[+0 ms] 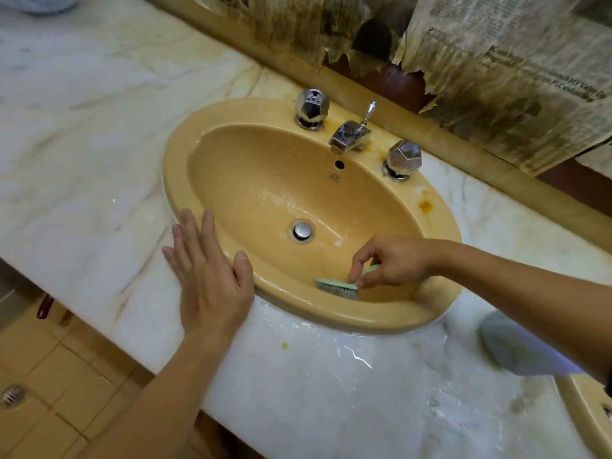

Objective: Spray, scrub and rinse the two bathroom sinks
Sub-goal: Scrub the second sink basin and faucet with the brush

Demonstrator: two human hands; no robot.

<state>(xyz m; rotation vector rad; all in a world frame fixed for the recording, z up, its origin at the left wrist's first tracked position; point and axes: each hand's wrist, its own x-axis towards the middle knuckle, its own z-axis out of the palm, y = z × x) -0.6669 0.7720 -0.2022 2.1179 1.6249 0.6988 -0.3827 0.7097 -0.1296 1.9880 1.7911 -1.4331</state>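
Left forearm: enters from the bottom edge, nearest the camera, and reaches up to the sink's near-left rim.
Left hand (208, 276): fingers straight and spread, palm down, lying flat across the marble worktop (82, 167) and the edge of the sink (178, 167); its grip is wide and holds nothing.
Right hand (390, 261): comes in from the right; its grip is closed on the handle of the brush (336, 288), fingers and thumb pinching it from above.
Brush: pale green back, grey bristles turned down against the inside front wall of the basin, just below the near rim.
Sink: oval, yellow-tan, set into the worktop; the bowl looks wet, with a metal drain plug (302, 230) at the bottom and an overflow hole on the back wall.
Spout (347, 137): chrome, centred on the back rim, a thin pull rod standing behind it.
Tap knobs: one faceted chrome knob to the left (311, 106) of the spout, one to the right (404, 159).
Worktop front: a sheet of water lies in front of the sink.
Second sink (592, 415): only a yellow-tan corner shows at the lower right edge.
Wall: torn, stained newspaper (516, 61) hangs behind the taps.
Floor: tan tiles (49, 376) at lower left with a small metal floor drain (11, 394).
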